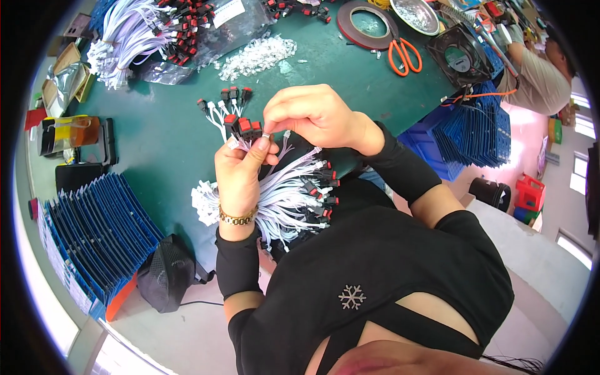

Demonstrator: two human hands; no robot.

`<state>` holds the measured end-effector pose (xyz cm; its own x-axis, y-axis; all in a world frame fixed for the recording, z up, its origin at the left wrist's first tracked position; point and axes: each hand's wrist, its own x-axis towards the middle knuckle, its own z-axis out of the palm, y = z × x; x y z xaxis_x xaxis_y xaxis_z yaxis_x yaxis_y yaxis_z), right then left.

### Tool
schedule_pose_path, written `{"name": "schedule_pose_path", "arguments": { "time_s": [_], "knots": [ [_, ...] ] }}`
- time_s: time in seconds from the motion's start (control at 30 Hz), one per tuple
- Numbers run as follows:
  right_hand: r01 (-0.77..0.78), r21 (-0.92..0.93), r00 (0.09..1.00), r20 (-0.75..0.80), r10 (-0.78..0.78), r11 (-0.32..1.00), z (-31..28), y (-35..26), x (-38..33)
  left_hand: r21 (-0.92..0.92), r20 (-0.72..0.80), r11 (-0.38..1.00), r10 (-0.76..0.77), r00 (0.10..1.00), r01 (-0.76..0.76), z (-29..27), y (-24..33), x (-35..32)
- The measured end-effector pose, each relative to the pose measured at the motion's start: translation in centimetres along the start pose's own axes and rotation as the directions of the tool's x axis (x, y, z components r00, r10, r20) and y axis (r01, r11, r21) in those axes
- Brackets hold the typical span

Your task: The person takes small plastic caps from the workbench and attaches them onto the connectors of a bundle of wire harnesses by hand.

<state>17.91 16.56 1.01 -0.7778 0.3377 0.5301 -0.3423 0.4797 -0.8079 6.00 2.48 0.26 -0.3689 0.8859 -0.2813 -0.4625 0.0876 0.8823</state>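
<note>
My left hand [239,178] is closed around a few white wires that end in red-and-black push switches [245,127]. Thumb and fingers of my right hand [322,117] pinch close to the left thumb tip, at a small white plastic connector [267,135]. Just beyond the left hand lie more wired switches [232,95] on the green table. Under my left wrist and toward my body rests a large bundle of white switch cables [281,194], with white connectors on one side and red-and-black switches on the other.
Loose clear connectors [259,56] are heaped on the table [150,134], near another cable bundle [128,40]. Orange-handled scissors [405,57], a tape roll [367,25] and a black fan [459,55] sit far right. Blue panels [103,231] stand left; a co-worker's arm [537,78] shows at right.
</note>
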Motion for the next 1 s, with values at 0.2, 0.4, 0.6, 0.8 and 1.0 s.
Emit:
{"name": "schedule_pose_path", "arguments": {
  "time_s": [0.2, 0.4, 0.6, 0.8, 1.0],
  "knots": [
    [-0.016, 0.016, 0.998, 0.062, 0.015, 1.000, -0.3, 0.0, 0.3, 0.026, 0.005, 1.000, -0.009, 1.000, 0.009, 0.1, 0.1, -0.1],
    [-0.091, 0.009, 0.994, 0.058, 0.090, 0.996, 0.1, 0.4, 0.0, 0.112, -0.005, 0.991, -0.070, 0.998, 0.071, 0.0, 0.1, 0.2],
    [-0.205, 0.181, 0.978, 0.014, 0.206, 0.962, 0.6, 0.0, -0.3, 0.028, 0.054, 0.993, -0.115, 0.992, 0.114, -0.3, 0.3, 0.1],
    [-0.102, 0.151, 0.993, -0.045, 0.110, 0.983, 1.1, 0.6, -0.8, -0.059, 0.097, 0.989, -0.133, 0.986, 0.139, -0.6, 0.3, 0.3],
    [-0.252, 0.320, 0.967, 0.113, 0.227, 0.913, 0.2, 1.3, -1.0, 0.009, 0.113, 0.986, -0.166, 0.979, 0.167, -0.7, 0.1, 0.3]
  ]
}}
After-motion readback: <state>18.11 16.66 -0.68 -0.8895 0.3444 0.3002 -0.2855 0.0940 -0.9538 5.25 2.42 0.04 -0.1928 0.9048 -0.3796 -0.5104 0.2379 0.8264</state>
